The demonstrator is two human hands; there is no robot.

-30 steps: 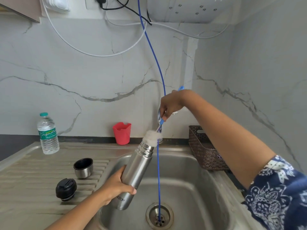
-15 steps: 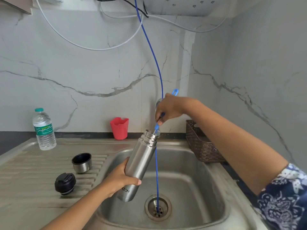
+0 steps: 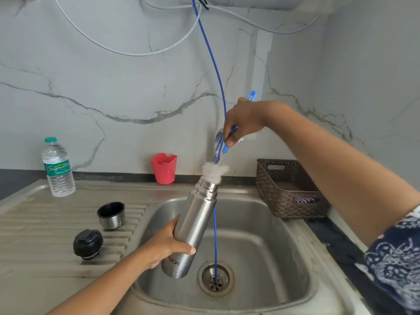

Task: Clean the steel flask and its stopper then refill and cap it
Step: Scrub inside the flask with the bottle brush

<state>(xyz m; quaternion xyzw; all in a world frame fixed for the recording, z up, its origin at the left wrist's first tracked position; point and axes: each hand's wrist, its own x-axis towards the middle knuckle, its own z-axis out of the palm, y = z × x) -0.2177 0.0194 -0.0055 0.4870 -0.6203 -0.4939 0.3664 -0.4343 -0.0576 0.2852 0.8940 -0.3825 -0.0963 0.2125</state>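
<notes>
The left hand [image 3: 164,244] grips the tilted steel flask [image 3: 192,228] over the sink [image 3: 261,214]; the right hand [image 3: 242,120] pinches the bottle brush handle [image 3: 228,142] (white bristles [image 3: 213,171] at the mouth).

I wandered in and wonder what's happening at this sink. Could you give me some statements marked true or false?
1. The left hand holds the flask tilted over the sink. True.
2. The right hand holds a sponge. False: it holds a brush, its white bristles at the flask's mouth.
3. The stopper is fitted in the flask. False: it lies on the draining board near the steel cap.
4. A blue hose runs down into the drain. True.
5. The red cup lies in the sink. False: it stands by the wall.
</notes>
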